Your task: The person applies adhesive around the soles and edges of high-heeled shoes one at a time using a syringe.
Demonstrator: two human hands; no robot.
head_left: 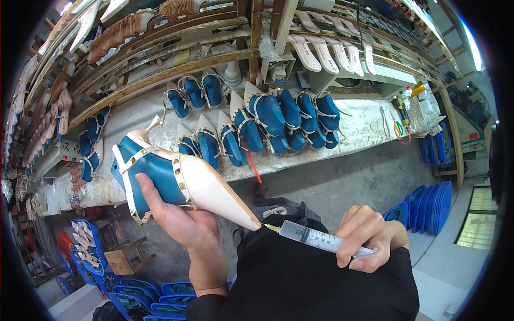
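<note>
I find the pale, pointed shoe (214,195) held in the air on the near side of the workbench (364,120), its heel end overlapping the bench edge in my view. A blue last (154,176) fills it. I judge it firm, with some weight toward the last; the smooth upper may mark or slip, and the studded straps look easiest to disturb. The sound hold is around the filled body, clear of straps and toe.

The left hand (187,224) is partly closed around the shoe, thumb on the last; its other fingers are mostly hidden. The right hand (367,241) is curled closed around the plunger end of a clear syringe (313,238), nearer than the workbench. Its nozzle (273,228) points at the toe; contact I cannot confirm. The syringe appears light and rigid.

Further out, a group of shoes (267,115) crowds the workbench's middle, and a red cord (254,167) hangs over its front edge. I note open room above the floor (321,174), in front of the workbench.
</note>
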